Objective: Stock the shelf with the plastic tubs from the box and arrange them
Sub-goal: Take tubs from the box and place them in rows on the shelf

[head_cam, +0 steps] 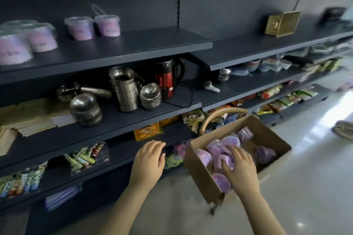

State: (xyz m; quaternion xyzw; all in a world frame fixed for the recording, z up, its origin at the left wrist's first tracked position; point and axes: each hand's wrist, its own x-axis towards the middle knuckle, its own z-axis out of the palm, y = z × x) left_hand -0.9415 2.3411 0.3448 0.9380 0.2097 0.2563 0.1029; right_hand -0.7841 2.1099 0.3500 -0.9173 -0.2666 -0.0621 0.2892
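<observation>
So the biggest thing here is the dark shelving unit running the whole width of the view, sitting on a pale shiny floor. Its top shelf already has four pink-and-purple plastic tubs on it: two at the far left, kinda blurry, and two more side by side further along, well apart from the first pair. Way off to the right on that same level there's a gold box. One shelf down it's stacks of steel bowls and cups with a red-and-black kettle just behind them. Below that, snack packets. The cardboard box is down low in front of the bottom shelves, open on top, with a curved basket handle poking up behind it. Inside is a jumble of purple tubs lying on their sides. The right hand is down in the box, fingers spread over one of those tubs and touching it, but honestly I can't tell if it's got a real grip. The left hand is released, fingers loosely curled near a lower shelf's edge, holding nothing.
</observation>
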